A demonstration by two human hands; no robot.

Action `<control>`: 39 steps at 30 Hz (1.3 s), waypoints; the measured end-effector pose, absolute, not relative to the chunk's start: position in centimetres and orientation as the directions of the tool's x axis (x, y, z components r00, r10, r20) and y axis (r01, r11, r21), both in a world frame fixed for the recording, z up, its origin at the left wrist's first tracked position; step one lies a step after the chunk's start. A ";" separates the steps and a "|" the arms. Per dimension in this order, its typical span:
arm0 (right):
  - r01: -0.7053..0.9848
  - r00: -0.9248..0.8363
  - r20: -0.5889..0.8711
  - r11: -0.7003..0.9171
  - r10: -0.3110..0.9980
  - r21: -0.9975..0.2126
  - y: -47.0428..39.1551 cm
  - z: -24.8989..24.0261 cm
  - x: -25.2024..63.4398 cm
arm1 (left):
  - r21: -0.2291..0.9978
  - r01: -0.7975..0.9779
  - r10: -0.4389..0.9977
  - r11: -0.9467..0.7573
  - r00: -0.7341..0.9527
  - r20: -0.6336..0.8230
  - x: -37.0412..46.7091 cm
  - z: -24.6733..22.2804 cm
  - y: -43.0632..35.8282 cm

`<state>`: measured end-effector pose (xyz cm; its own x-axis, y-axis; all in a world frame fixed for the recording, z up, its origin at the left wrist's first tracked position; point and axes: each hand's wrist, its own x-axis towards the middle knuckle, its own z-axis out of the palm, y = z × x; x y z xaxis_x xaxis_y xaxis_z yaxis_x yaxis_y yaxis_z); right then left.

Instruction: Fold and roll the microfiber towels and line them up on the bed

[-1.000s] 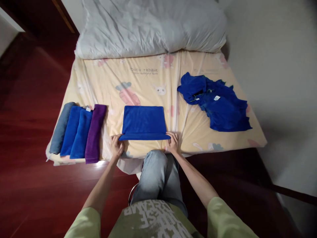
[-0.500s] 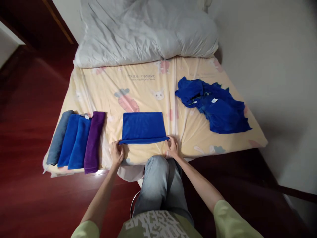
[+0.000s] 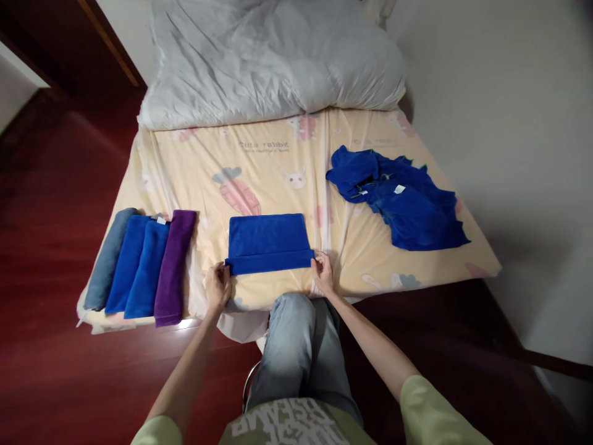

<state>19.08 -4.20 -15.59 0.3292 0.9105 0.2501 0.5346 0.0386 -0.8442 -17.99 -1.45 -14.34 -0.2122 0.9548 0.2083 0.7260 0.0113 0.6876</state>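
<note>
A blue cloth [image 3: 269, 235] lies flat on the bed near its front edge, with a folded strip along its near side. My left hand [image 3: 217, 285] pinches the left end of that strip. At the strip's right end, my right hand [image 3: 322, 272] has its fingers closed on the cloth's corner. Left of my hands lie a grey-blue roll [image 3: 110, 262], two folded blue cloths [image 3: 127, 266] [image 3: 149, 269] and a purple cloth [image 3: 175, 266], side by side.
A crumpled pile of blue cloths [image 3: 407, 204] lies on the right of the bed. A pale grey quilt [image 3: 278, 62] covers the far end of the patterned sheet [image 3: 273, 179]. A wall rises on the right.
The near edge of the blue cloth has been folded over into a wider, flatter strip. Both hands have stayed at its ends, nearly in place.
</note>
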 end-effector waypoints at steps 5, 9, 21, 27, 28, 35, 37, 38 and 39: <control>0.562 0.316 0.252 0.034 0.915 -0.826 -4.2 -14.9 18.9 | 0.654 0.756 0.958 -0.026 -0.168 0.233 -18.0 -14.1 -1.3; 0.602 0.291 0.253 0.029 0.923 -0.798 -4.1 -15.1 19.0 | 0.628 0.771 0.951 -0.102 -0.110 0.289 -18.0 -14.0 -1.2; 0.792 0.079 0.427 0.203 0.901 -0.576 -4.1 -14.2 19.0 | 0.522 0.803 0.937 -0.288 0.123 0.328 -18.1 -13.8 -1.7; 0.771 -0.007 0.409 0.265 0.912 -0.579 -3.8 -13.5 19.2 | 0.522 0.807 0.945 -0.277 0.129 0.301 -17.6 -12.4 -1.4; 0.779 -0.012 0.402 0.260 0.916 -0.571 -3.9 -13.3 19.3 | 0.517 0.810 0.944 -0.278 0.131 0.303 -17.5 -12.3 -1.4; 0.826 -0.059 0.355 0.245 0.933 -0.508 -4.3 -12.8 19.4 | 0.507 0.811 0.941 -0.293 0.152 0.302 -17.4 -12.4 -1.4; 0.834 -0.054 0.345 0.232 0.937 -0.500 -4.3 -12.7 19.3 | 0.515 0.809 0.945 -0.282 0.141 0.296 -17.4 -12.6 -1.3; 0.838 -0.053 0.341 0.227 0.939 -0.497 -4.3 -12.7 19.3 | 0.518 0.810 0.947 -0.276 0.137 0.291 -17.5 -12.6 -1.3; 0.840 -0.052 0.338 0.225 0.940 -0.494 -4.2 -12.7 19.2 | 0.518 0.810 0.948 -0.274 0.138 0.287 -17.6 -12.6 -1.2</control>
<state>19.21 -4.23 -12.69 -0.0524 0.9396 0.3382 0.8399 0.2247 -0.4940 -17.55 -1.22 -12.62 0.1376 0.9481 0.2866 0.8103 -0.2741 0.5179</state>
